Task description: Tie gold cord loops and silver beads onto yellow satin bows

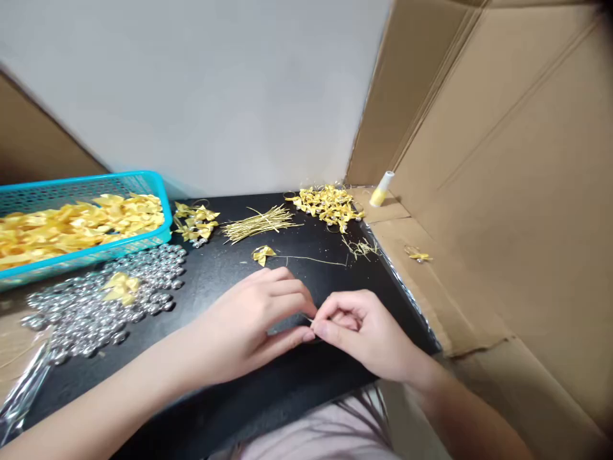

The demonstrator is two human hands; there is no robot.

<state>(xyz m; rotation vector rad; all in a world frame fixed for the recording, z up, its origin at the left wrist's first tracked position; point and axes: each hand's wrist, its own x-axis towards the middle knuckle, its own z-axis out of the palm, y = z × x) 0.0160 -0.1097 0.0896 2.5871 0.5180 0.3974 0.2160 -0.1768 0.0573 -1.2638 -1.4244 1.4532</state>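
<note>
While the big cardboard walls (502,160) boxed in the right side, the black table (268,396) took up most of the view, with both forearms coming in low from the bottom edge and meeting near its front middle. Off to the left sat a teal basket (143,182) full of yellow ribbon bows, with a heap of silver beads (81,313) spread just in front of it. Further back were a pile of finished bows (328,204) and a bundle of gold wire pieces (258,222). The left hand (249,319) was curled palm-down, thumb and fingers pinched together. The right hand (364,329) mirrored it, fingers curled in tight. Between the touching fingertips ran a thin gold wire (307,317), so fine I couldn't really tell which hand actually gripped it.
</note>
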